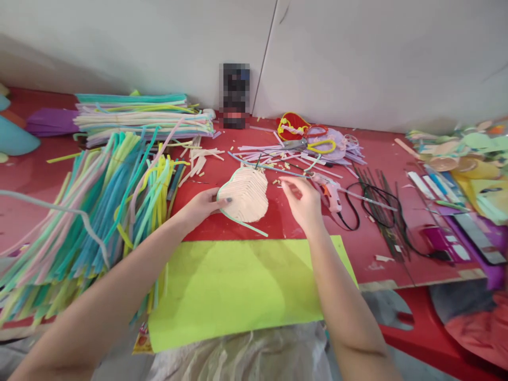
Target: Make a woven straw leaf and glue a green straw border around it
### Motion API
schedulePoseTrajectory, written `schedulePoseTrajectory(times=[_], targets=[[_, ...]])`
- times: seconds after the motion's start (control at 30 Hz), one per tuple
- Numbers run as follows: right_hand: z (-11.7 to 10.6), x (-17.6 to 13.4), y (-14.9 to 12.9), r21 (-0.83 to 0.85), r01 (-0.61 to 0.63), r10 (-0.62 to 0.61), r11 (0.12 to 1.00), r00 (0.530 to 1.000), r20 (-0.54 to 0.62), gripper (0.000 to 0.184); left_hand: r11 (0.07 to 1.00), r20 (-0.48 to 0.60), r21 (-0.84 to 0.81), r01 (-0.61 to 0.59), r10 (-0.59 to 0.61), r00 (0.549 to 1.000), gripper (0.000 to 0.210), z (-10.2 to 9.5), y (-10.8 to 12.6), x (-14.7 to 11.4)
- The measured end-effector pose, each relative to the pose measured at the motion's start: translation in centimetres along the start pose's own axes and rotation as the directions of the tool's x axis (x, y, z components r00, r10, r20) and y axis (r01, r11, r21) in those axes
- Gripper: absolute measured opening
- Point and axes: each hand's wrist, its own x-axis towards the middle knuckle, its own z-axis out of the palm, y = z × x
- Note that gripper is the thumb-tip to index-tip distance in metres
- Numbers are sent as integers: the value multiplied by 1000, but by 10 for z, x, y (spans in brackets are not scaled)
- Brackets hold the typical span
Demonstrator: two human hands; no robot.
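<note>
My left hand (204, 205) grips the left edge of a cream, ribbed, rounded piece (248, 196) that looks made of pipe cleaners, its thumb lying on top. A mint-green pipe cleaner (254, 228) runs along the piece's left rim, and its loose end sticks out at the lower right. To the right of the piece, apart from it, my right hand (304, 198) is closed in a pinch; whatever is between the fingertips is too small to make out. Just beyond that hand lies a white and pink glue gun (331, 196) with an orange trigger.
Bundles of coloured pipe cleaners (115, 206) cover the left side. Scissors (305, 145) lie at the back among lilac strips. A phone-like dark object (235, 98) leans on the wall. A black cord (400, 211) curls rightward. A lime-green sheet (246, 286) overhangs the front edge.
</note>
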Motion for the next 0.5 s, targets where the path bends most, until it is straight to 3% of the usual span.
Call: schedulePoseTrajectory(times=[0.17, 0.3, 0.5], targets=[[0, -25, -5, 114, -93, 69, 989, 978, 197, 25, 1000, -115, -4, -22, 21, 993, 50, 10, -1, -5], [4, -30, -8, 206, -195, 111, 959, 927, 360, 25, 998, -143, 19, -56, 58, 988, 48, 17, 0, -9], [16, -31, 1, 344, -423, 293, 838, 882, 370, 30, 979, -158, 193, -71, 103, 982, 48, 21, 0, -10]])
